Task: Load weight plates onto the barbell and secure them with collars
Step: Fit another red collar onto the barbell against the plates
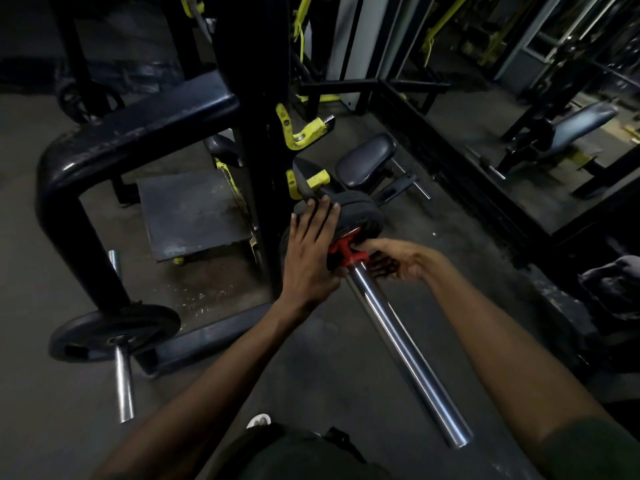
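— Two hands, is that all that's working?
— Yes, two. And one spare plate (114, 332) at far left: a flat black disc on a short chrome peg (124, 388) low on the black steel rack (74, 216).
— What comes next, going right?
— One grey square footplate (194, 213), scuffed, then the rack's black upright (258, 150) with two chipped yellow hooks (301, 133).
— And the left hand (311, 252)?
— Spread wide, fingers flat against the black plates (360, 211) on the bar (405, 348). Their rims look round and matte; I count two, maybe more, since the edges blur together.
— Collars?
— One, red (346, 252) and plastic-looking, sitting on the bar tight against the outer plate.
— The right hand (394, 259)?
— Just right of the collar, fingers curled in and touching it; whether it truly grips it I cannot tell.
— How does the bar lie?
— Smooth polished chrome, round, long axis running from the plates at centre down to the lower right, free end toward the person.
— Anything further right?
— Two padded black seats (367, 161), the second at the far edge (581, 123).
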